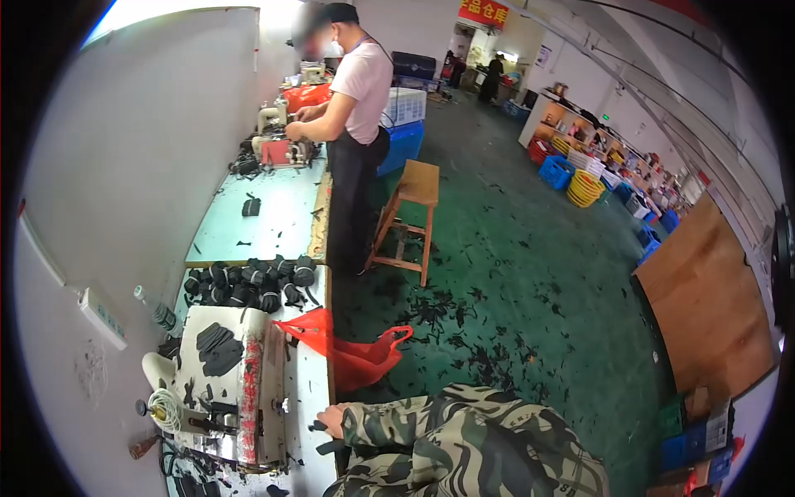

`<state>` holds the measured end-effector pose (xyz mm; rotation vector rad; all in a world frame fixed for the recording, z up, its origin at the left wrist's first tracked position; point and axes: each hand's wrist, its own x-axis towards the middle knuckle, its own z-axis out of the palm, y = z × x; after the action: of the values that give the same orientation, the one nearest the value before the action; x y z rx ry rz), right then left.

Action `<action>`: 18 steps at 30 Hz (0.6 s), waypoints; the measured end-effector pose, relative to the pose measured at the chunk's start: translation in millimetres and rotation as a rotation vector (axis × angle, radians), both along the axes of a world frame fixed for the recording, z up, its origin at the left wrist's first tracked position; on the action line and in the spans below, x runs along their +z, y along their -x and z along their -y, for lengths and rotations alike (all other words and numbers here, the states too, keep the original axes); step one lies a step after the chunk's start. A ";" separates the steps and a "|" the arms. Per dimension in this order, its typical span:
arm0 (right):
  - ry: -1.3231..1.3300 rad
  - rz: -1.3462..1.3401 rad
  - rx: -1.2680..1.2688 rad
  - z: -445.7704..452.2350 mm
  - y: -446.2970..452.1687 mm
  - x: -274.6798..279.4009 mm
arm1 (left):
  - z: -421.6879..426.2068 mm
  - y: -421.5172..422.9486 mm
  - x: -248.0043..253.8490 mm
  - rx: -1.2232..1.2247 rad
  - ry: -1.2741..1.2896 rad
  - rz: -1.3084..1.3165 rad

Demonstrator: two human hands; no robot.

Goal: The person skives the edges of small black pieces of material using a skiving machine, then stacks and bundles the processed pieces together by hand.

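My right hand [332, 420] comes out of a camouflage sleeve [389, 424] at the edge of the worktable [308, 381]. Its fingers are closed around a small black fabric piece [317, 426]. Left of the hand stands a pale sewing machine [265, 373] with a pile of black fabric pieces [219, 349] on top. Rolled black bundles [240, 282] lie behind the machine. From the table's edge hangs a red plastic bag [360, 360], a little beyond my right hand. My left hand is out of view.
A person [360, 99] stands working at another sewing machine [277, 149] farther along the wall. A wooden stool [419, 182] stands behind that person. Black scraps [439, 311] litter the green floor. Baskets [585, 189] and a brown board [704, 290] are at the right.
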<state>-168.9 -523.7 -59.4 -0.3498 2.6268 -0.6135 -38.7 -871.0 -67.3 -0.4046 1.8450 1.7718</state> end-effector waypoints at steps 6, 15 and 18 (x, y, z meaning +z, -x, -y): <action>0.844 -0.194 0.259 56.4 -30.5 48.0 | -64.1 38.1 5.5 -0.117 -0.158 0.046; 0.713 -0.315 0.134 55.6 -48.5 83.2 | -113.0 46.6 50.2 0.213 -0.161 -0.142; 0.675 -0.402 0.155 58.5 -47.8 76.2 | -122.4 42.0 60.3 0.208 -0.143 -0.193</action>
<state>-121.1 -582.2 16.8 -0.9497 2.6308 -1.5021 -80.7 -748.6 -7.0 -0.3938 1.8448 2.1351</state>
